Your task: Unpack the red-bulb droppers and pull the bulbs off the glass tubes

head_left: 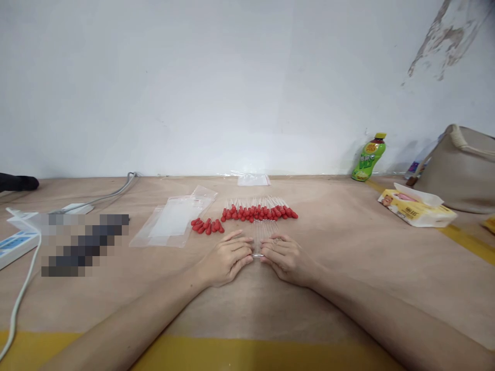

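As forearms rest on the desk [348,247], left hand [228,257] and right hand [284,256] pinch tubes [263,232], fingers curled; bottle [368,157] label unreadable.

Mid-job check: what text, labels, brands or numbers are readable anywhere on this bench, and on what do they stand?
No text here is clear enough to quote.
green bottle: label with a yellow badge and pale lettering, too blurred to read.
tissue pack: dark print on its yellow side, too small to read.
power strip: blue markings, unreadable.
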The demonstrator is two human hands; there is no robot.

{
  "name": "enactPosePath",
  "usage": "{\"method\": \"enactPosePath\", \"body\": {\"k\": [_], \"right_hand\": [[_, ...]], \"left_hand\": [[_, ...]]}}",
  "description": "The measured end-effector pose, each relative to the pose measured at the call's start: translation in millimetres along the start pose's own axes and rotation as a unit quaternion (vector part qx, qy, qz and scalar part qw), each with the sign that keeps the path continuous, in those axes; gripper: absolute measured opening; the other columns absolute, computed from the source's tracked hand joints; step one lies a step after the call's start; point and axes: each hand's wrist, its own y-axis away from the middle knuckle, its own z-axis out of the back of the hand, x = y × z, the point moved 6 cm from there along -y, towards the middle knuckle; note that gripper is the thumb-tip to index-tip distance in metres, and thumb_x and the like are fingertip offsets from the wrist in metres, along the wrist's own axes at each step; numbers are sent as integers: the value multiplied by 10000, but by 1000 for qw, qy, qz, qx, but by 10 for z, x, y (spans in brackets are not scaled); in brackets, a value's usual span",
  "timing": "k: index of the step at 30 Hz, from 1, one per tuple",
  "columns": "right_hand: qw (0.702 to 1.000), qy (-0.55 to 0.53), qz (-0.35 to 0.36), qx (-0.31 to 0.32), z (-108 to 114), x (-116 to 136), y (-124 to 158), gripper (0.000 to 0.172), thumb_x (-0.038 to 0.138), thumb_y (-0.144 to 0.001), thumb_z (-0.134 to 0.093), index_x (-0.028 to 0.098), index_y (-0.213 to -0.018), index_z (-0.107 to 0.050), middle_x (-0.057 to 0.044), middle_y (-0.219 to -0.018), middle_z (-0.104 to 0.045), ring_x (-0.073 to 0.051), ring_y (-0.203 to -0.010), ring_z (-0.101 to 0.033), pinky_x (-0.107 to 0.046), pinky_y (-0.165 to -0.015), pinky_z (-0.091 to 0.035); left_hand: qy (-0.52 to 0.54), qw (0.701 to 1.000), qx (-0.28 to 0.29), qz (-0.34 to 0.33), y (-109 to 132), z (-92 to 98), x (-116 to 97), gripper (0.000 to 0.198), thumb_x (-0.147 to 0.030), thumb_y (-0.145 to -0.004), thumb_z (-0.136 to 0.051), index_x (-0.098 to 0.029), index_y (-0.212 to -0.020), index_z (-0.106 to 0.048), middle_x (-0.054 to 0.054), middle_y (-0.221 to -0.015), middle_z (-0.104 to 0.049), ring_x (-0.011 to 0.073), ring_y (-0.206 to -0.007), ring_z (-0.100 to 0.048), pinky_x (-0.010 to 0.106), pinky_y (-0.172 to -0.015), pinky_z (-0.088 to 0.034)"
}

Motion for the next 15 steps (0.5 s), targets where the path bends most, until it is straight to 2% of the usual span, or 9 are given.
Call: {"method": "enactPosePath", "body": {"k": [6, 9, 12, 15], "right_hand": [[1000, 2, 13, -1, 28, 27, 28, 159, 142, -857, -429, 175, -868, -583, -51, -908, -675, -127, -884, -612, -304, -850, -446], [1000, 2, 14, -3, 89, -31, 79, 193, 139, -860, -413, 182, -893, -598, -52, -941, -672, -137, -945, -596, -316, -879, -434], [998, 5, -56, -31, 214, -252, 152, 190, 170, -857, -435, 189, -916, -614, -44, -918, -676, -148, -958, -591, -321, -868, -421], [982, 60, -177, -35, 294, -521, 229, 183, 250, -851, -471, 213, -875, -648, -33, -824, -680, -148, -798, -612, -315, -776, -395]], "left_hand": [[15, 1000, 14, 5, 10, -6, -13, 188, -207, -884, -396, -186, -915, -580, 33, -935, -667, 163, -1113, -513, 385, -1040, -305], [17, 1000, 0, 14, 48, 21, 16, 209, -209, -887, -385, -186, -937, -587, 45, -947, -668, 166, -1098, -526, 387, -1023, -326], [14, 997, -34, 61, 103, 108, 135, 241, -215, -897, -363, -186, -968, -591, 60, -959, -663, 177, -1052, -552, 393, -968, -375], [-1, 988, -88, 124, 151, 263, 331, 226, -272, -887, -403, -198, -923, -614, 55, -911, -642, 172, -909, -582, 331, -832, -448]]}}
